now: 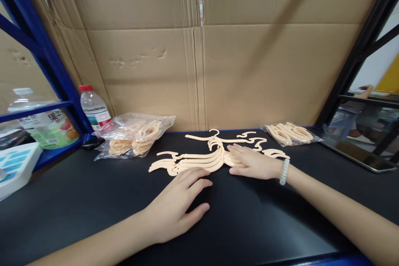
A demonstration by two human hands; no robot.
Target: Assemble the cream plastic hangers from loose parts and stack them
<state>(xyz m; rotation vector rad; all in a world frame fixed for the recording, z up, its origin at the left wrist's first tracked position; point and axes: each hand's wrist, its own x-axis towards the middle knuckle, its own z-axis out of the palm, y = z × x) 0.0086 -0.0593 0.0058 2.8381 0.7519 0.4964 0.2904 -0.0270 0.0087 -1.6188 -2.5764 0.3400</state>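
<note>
A fan of several small peach plastic hangers lies spread on the black tabletop. My right hand, a white bead bracelet on its wrist, rests flat on the right half of the hangers with fingers stretched out. My left hand lies palm down on the table just in front of the hangers' left half, its fingertips at their edge, holding nothing. A single loose hanger lies just behind the pile.
A clear bag of hangers sits at the back left, a smaller bag at the back right. Cardboard sheets wall off the back. A water bottle and blue shelf frame stand left; a tablet lies right.
</note>
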